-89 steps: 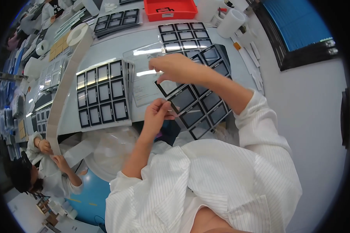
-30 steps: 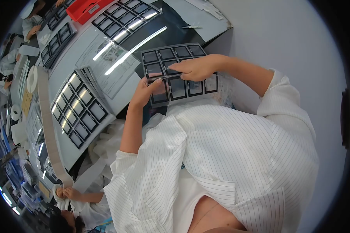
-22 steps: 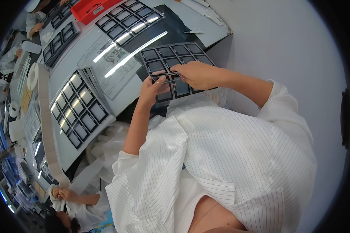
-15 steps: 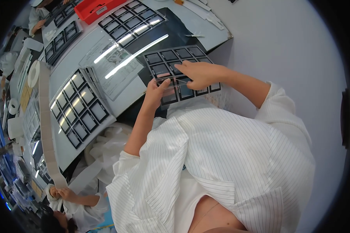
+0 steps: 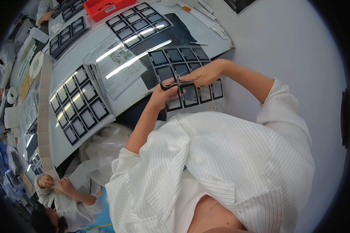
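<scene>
A clear sheet of black-framed rectangular windows lies tilted over the table's near edge, in front of my body. It looks bent or split along a line across its middle. My left hand pinches its left edge, thumb on top, with the fingers partly under the clear film. From the right, my right hand reaches over the sheet, its fingers closed together at the middle line and pointing toward my left hand. Whether it holds a small tool there is hidden.
A stack of similar framed sheets stands at the left, and another framed sheet lies farther back. A black mat, a printed page under clear film, a thin pointed tool and a red bin are around. Co-workers sit leftward.
My right hand has lowered its fingers from pointing over the sheet to the middle line, close to my left hand. The near half of the sheet now sits at a different angle.
</scene>
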Available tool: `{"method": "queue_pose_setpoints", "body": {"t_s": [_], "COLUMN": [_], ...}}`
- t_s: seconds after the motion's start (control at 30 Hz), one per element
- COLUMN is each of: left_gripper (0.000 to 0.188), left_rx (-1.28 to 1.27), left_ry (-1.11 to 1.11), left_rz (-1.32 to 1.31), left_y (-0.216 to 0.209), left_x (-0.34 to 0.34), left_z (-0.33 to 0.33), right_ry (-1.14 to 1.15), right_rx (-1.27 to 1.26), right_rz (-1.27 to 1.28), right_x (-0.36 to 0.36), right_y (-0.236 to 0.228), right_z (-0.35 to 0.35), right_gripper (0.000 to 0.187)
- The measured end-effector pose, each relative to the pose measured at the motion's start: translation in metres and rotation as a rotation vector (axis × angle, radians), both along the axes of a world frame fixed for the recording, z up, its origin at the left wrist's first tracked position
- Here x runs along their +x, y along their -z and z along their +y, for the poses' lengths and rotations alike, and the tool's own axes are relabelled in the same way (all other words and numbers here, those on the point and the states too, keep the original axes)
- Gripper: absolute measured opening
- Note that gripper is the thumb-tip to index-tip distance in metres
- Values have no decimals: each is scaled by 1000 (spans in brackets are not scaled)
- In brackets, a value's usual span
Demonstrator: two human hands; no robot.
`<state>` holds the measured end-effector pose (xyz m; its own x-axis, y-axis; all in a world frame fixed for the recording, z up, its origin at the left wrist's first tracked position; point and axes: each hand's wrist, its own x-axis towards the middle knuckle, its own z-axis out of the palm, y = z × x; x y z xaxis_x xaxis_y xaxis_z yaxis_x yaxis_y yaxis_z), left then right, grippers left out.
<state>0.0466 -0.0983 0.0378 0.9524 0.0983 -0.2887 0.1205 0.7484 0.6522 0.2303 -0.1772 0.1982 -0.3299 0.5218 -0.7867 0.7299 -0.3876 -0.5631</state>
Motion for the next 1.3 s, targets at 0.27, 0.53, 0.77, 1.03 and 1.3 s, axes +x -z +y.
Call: {"method": "queue_pose_setpoints", "body": {"t_s": [0.27,0.53,0.77,1.03,1.3], "left_gripper": [38,46,39,20,31], "left_rx": [146,215,459,809,1143], "left_ry": [27,85,118,144,264], "left_rz": [-42,-8,83,-53,-224], "left_y": [-1,43,5,-4,-75], "left_x": [1,-26,-1,-1,-44], "left_z": [4,18,60,60,80], "right_ry": [14,454,182,391,810], "right_rx": [-82,-269,-219,-215,108], "right_rz": [140,441,288,562,1000], "right_x": [29,71,41,66,146], "right_y": [8,-15,-23,-42,-78], "right_z": [4,19,35,-10,-127], "right_gripper": [77,77,72,71,74]}}
